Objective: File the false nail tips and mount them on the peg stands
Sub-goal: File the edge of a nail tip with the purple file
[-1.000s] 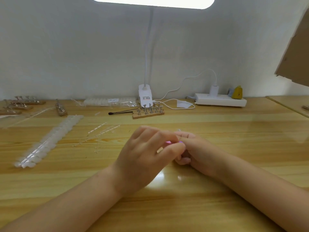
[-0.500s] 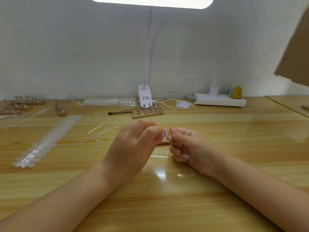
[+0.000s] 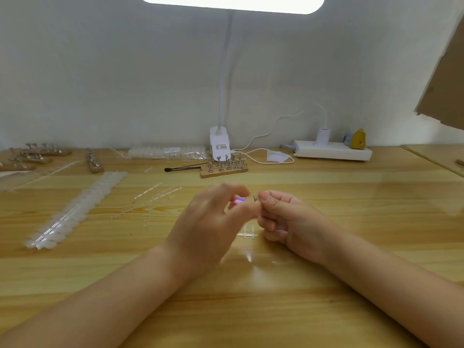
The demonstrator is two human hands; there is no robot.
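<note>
Head view. Left hand [image 3: 211, 222], motion-blurred, fingers curled around a small pink-purple nail file [image 3: 238, 200]. Right hand [image 3: 283, 217], at 3 o'clock of it and almost touching, pinches a tiny metal peg [image 3: 255, 197]; whether a false nail tip sits on it cannot be told. Peg stand [image 3: 224, 169] lies at 12 o'clock, strip of nail tips [image 3: 75, 209] at 9 o'clock, bare sprue [image 3: 247, 234] just below the fingers. Risk: the tip is small and slick, so a hard file stroke could flick it from the pinch.
</note>
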